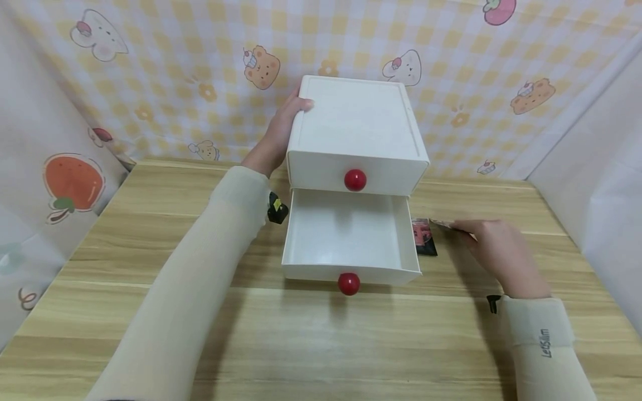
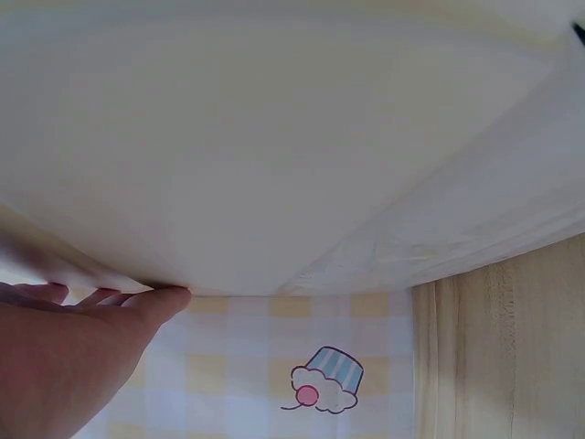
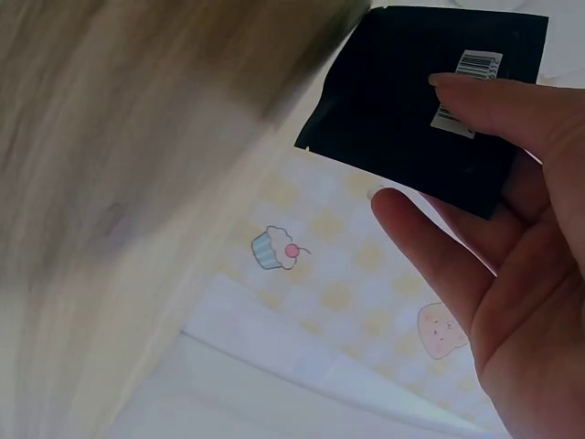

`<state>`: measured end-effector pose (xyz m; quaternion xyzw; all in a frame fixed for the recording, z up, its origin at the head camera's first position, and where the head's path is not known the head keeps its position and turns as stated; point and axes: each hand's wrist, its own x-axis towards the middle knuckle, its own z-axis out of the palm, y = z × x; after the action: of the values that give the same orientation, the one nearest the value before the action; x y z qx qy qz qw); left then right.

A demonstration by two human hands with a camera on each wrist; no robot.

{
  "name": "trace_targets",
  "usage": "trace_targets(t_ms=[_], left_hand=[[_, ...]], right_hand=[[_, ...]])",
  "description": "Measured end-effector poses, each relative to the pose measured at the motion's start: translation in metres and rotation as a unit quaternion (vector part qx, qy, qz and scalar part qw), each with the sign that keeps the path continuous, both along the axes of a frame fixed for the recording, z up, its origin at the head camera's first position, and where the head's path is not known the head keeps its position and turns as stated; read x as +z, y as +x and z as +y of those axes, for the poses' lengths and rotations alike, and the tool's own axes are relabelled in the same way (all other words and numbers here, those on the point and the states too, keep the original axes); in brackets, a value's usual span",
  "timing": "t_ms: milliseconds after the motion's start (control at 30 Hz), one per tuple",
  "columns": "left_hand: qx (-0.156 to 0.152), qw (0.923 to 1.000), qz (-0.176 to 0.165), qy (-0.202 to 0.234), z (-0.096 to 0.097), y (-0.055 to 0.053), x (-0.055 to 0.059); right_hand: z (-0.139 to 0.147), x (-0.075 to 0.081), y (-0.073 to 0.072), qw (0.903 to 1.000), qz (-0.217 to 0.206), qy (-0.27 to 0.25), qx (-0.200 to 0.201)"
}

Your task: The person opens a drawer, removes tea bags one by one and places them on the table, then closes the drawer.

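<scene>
A white two-drawer box (image 1: 358, 120) with red round knobs stands in the middle of the table. Its lower drawer (image 1: 346, 231) is pulled out and bare inside. My left hand (image 1: 282, 131) holds the box at its upper left side, thumb over the top edge. In the left wrist view, that hand's fingers (image 2: 169, 300) lie along the box wall. To the right of the drawer, my right hand (image 1: 494, 245) pinches a black flat packet (image 3: 393, 101) with a barcode label, between thumb and fingers. Another packet (image 1: 423, 236), black with a reddish picture, lies beside the drawer's right wall.
The wooden table (image 1: 321, 345) is bounded at the back by a yellow checked cloth (image 1: 190, 33) with cartoon prints. White cloth (image 1: 612, 167) hangs at both sides. Dark camera parts (image 1: 277, 208) show by the left wrist.
</scene>
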<state>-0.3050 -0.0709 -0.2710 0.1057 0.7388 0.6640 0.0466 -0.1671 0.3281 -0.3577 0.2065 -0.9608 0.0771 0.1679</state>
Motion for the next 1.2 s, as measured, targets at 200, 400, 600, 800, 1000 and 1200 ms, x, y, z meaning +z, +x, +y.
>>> trace_targets(t_ms=[200, 400, 600, 800, 1000, 1200], left_hand=[[-0.001, 1.0000, 0.004, 0.005, -0.0005, 0.0006, -0.0008], [-0.009, 0.9999, 0.011, 0.007, -0.0009, -0.0002, -0.0020], [-0.017, 0.9996, 0.021, 0.011, -0.0009, -0.0021, -0.0029], [-0.015, 0.9996, 0.022, 0.011, -0.0003, -0.0021, -0.0022], [-0.008, 0.9998, 0.012, 0.011, -0.0002, -0.0015, -0.0017], [-0.005, 0.9998, 0.010, 0.017, -0.0005, -0.0022, -0.0020]], right_hand=[[0.0046, -0.0012, -0.0007, 0.9980, -0.059, 0.017, -0.011], [0.0046, -0.0002, 0.0003, 0.9902, -0.129, 0.041, -0.033], [0.0045, -0.0013, -0.0015, 0.9853, -0.158, 0.053, -0.038], [0.0023, 0.0022, -0.0018, 0.9770, -0.199, 0.063, -0.041], [0.0001, 0.0044, -0.0016, 0.9711, -0.227, 0.067, -0.035], [0.0011, 0.0046, -0.0018, 0.9680, -0.241, 0.067, -0.026]])
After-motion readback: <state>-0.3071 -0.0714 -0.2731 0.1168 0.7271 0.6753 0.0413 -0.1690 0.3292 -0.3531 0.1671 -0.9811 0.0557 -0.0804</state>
